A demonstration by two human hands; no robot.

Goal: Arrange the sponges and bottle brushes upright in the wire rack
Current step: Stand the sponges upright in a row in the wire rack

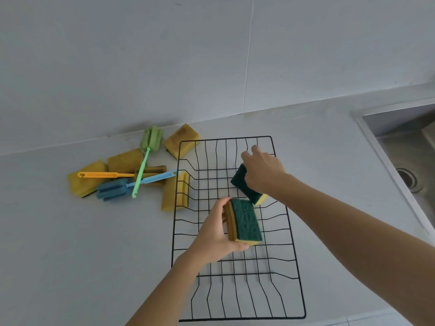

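Observation:
A black wire rack (237,300) lies on the grey counter. My left hand (215,234) grips a yellow sponge with a green scrub face (247,222) above the rack's middle. My right hand (263,170) holds a second green-faced sponge (244,187), tilted, over the rack's far half. To the left of the rack lie several yellow sponges (175,192) in a loose pile. Across them lie a green bottle brush (150,142), a blue bottle brush (113,189) and an orange brush handle (103,175).
A steel sink (404,161) with a drain is sunk into the counter at the right. A tiled wall rises behind the counter. One yellow sponge (181,140) leans by the rack's far left corner.

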